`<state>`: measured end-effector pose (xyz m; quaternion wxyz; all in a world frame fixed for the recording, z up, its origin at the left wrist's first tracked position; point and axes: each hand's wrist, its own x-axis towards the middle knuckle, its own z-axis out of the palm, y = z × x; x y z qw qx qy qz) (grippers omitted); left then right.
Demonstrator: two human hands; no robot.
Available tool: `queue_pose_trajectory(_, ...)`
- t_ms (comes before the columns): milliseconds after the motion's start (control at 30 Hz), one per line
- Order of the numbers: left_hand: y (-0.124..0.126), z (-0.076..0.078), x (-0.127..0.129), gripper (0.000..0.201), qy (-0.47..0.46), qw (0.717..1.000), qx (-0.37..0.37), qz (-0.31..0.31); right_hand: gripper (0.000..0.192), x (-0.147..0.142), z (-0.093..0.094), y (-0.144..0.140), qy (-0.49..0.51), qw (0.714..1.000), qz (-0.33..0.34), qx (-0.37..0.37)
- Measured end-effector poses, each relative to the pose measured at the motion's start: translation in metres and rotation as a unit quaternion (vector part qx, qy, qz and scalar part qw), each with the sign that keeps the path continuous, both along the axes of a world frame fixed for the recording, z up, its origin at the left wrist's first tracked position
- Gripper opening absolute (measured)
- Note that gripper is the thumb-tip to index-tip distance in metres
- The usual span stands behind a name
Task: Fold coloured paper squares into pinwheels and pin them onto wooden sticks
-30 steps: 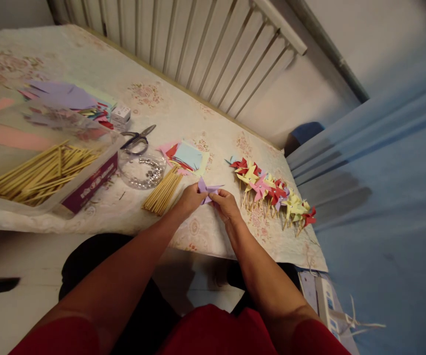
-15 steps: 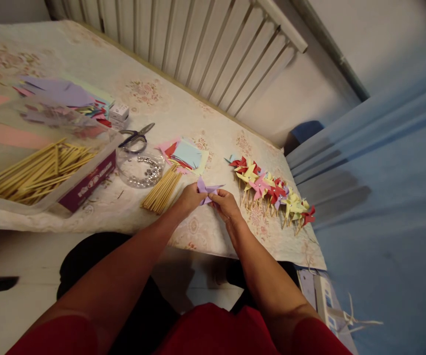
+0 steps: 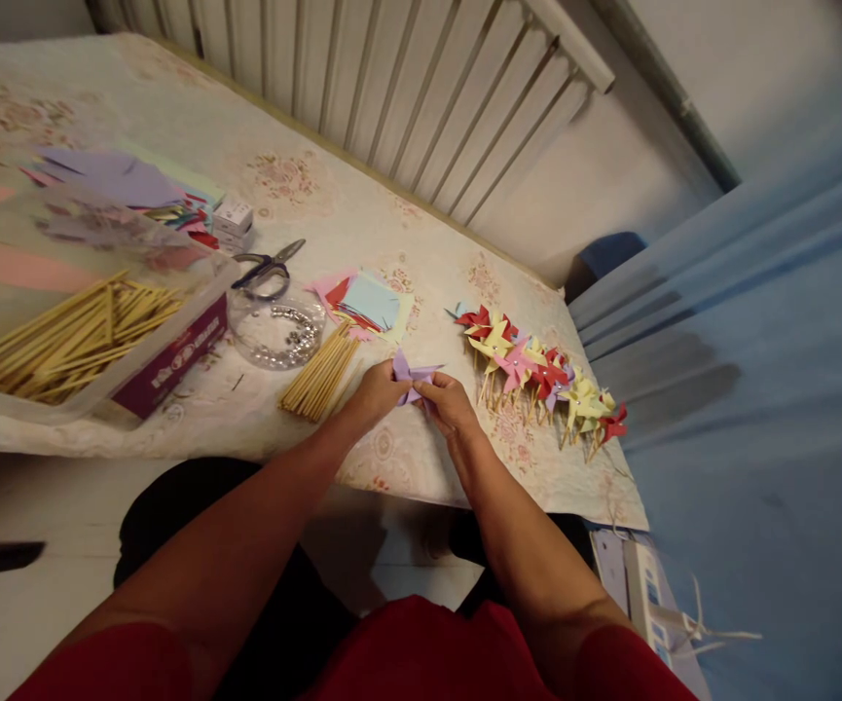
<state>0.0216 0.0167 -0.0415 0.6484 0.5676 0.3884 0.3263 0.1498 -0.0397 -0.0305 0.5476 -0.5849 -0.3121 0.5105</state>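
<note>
In the head view, the left hand (image 3: 381,391) and the right hand (image 3: 450,401) meet over the near edge of the counter (image 3: 384,453), which is spread with a flowered cloth. Between them is a folded purple paper piece (image 3: 410,372), its points sticking up and out to the right. The left hand holds its left side, fingers closed on the paper; the right hand pinches it from the right between thumb and fingers, and those fingertips hide part of its middle. Just left of the left hand lies a bundle of thin sticks (image 3: 316,378), its far ends close to a stack of coloured paper (image 3: 371,302) with a light blue sheet on top. Farther left sits a round clear dish (image 3: 246,343) with small shiny beads (image 3: 302,328) in it, and the scissors (image 3: 271,273) lie at its far side, blades apart. At the left, a clear plastic box (image 3: 176,365) holds many loose sticks (image 3: 77,341), with purple paper sheets (image 3: 110,177) and a small white box (image 3: 233,216) beyond it. To the right of the hands, finished pinwheels (image 3: 530,370) in red, yellow, pink and purple lie in a slanting row, their sticks toward the near side.
</note>
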Motion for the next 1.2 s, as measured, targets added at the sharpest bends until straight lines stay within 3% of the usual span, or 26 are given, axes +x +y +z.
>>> queue_pose_trajectory(333,-0.002,0.013,-0.006,0.019,-0.092,0.987,-0.122,-0.051,0.026,0.004,-0.006,-0.001,-0.027,0.999,-0.008,-0.017)
queue_pose_trajectory(500,-0.002,0.013,-0.007,0.021,-0.120,0.980,-0.144,-0.064,0.026,0.006,-0.002,-0.004,-0.046,0.999,-0.002,-0.027)
queue_pose_trajectory(800,0.001,-0.005,-0.001,0.023,-0.078,0.993,-0.076,-0.046,0.024,0.002,-0.004,-0.009,-0.074,0.997,-0.023,-0.025)
queue_pose_trajectory(967,0.000,-0.010,0.002,0.020,-0.020,0.998,-0.032,-0.050,0.026,0.004,-0.007,-0.018,-0.078,0.996,-0.044,-0.020)
queue_pose_trajectory(1200,-0.003,-0.011,0.003,0.021,-0.006,0.998,-0.010,-0.058,0.029,0.009,-0.016,-0.028,-0.124,0.991,-0.046,-0.018)
